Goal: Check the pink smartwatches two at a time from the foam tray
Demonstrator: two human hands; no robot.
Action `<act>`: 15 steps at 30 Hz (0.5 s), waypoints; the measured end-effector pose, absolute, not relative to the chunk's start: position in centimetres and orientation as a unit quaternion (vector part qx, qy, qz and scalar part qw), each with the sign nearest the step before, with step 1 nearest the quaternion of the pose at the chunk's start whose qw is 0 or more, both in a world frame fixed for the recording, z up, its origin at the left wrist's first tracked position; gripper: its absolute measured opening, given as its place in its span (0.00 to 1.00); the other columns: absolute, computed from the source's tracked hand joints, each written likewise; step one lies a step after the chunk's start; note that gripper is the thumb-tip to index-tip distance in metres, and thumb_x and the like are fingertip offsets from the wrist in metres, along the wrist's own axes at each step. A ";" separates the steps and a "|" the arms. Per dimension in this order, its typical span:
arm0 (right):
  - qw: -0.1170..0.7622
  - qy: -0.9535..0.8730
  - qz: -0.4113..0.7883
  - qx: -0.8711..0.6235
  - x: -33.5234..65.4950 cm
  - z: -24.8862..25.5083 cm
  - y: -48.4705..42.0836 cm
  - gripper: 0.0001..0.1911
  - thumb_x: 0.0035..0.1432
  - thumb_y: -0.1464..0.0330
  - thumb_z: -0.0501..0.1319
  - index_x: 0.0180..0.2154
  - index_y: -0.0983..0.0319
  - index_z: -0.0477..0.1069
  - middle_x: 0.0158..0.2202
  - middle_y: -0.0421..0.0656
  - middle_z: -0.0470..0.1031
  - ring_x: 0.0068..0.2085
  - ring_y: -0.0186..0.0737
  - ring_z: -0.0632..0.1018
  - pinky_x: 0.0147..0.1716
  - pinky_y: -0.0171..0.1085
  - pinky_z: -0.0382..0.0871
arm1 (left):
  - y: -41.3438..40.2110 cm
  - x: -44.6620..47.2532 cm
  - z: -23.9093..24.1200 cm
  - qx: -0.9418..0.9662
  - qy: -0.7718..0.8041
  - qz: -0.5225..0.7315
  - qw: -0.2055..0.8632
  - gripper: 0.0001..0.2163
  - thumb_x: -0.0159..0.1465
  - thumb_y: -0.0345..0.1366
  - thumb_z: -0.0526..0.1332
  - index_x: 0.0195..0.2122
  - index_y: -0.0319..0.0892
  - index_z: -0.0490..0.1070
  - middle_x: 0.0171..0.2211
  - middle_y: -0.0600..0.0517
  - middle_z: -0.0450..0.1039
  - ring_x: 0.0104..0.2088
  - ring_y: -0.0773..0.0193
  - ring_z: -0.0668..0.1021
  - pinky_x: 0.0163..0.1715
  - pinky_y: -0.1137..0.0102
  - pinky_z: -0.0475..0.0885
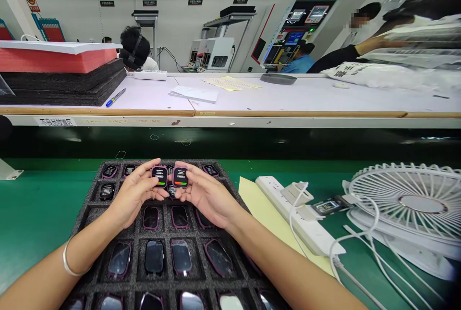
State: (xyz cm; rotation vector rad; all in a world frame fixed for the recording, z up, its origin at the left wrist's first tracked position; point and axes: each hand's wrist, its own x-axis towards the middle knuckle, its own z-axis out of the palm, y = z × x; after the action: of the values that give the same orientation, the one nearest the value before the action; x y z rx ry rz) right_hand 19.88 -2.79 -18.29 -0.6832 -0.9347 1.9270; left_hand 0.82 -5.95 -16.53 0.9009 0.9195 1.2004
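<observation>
Tray (163, 234) of dark foam lies below the grip; above its far rows, the left hand (131, 199) pinches one lit watch (159, 172) and the right hand (212, 199) a second watch (180, 176), just beside it; the step seems to be viewing both together; the next move calls for a steady hold.

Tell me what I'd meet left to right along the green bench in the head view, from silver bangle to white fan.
Silver bangle, left hand, left-hand watch, right-hand watch, right hand, white power strip, white fan.
</observation>
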 end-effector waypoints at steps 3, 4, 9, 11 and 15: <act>0.443 -0.415 0.750 -0.264 19.9 -18.2 -2.9 0.22 0.52 0.70 0.69 0.51 0.59 0.72 0.40 0.43 0.79 0.32 0.36 0.80 0.35 0.36 0.70 | -5.9 0.7 -16.8 0.407 0.399 0.529 0.629 0.29 0.55 0.34 0.70 0.58 0.44 0.68 0.43 0.50 0.77 0.31 0.64 0.83 0.37 0.67 0.77; 0.444 -0.425 0.743 -0.263 19.9 -18.3 -3.0 0.23 0.52 0.72 0.68 0.50 0.58 0.72 0.41 0.43 0.79 0.33 0.35 0.80 0.35 0.37 0.71 | -5.9 0.7 -16.8 0.412 0.399 0.529 0.625 0.30 0.54 0.33 0.70 0.59 0.44 0.67 0.44 0.49 0.77 0.32 0.64 0.83 0.38 0.67 0.77; 0.448 -0.452 0.726 -0.262 19.8 -18.3 -3.2 0.24 0.50 0.76 0.66 0.50 0.57 0.72 0.43 0.42 0.78 0.33 0.34 0.79 0.36 0.37 0.71 | -5.8 0.8 -16.8 0.438 0.396 0.531 0.608 0.33 0.54 0.31 0.69 0.62 0.44 0.64 0.45 0.49 0.76 0.31 0.65 0.83 0.37 0.68 0.78; 0.450 -0.458 0.721 -0.262 19.8 -18.3 -3.2 0.24 0.50 0.76 0.65 0.50 0.57 0.71 0.43 0.42 0.78 0.33 0.34 0.79 0.36 0.38 0.71 | -5.8 0.8 -16.8 0.445 0.394 0.532 0.603 0.33 0.54 0.31 0.69 0.61 0.44 0.64 0.45 0.49 0.76 0.31 0.65 0.83 0.36 0.68 0.78; 0.456 -0.462 0.715 -0.262 19.9 -18.3 -3.2 0.24 0.51 0.75 0.65 0.50 0.57 0.71 0.41 0.41 0.77 0.33 0.35 0.79 0.37 0.38 0.71 | -5.8 0.8 -16.9 0.452 0.395 0.533 0.597 0.32 0.54 0.31 0.70 0.61 0.42 0.66 0.46 0.48 0.76 0.31 0.65 0.83 0.35 0.69 0.79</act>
State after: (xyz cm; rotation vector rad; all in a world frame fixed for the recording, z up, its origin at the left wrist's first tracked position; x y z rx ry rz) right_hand 19.86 -3.17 -18.32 -0.6462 -1.1386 1.7621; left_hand 0.81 -5.84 -16.93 1.0492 0.9177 1.2363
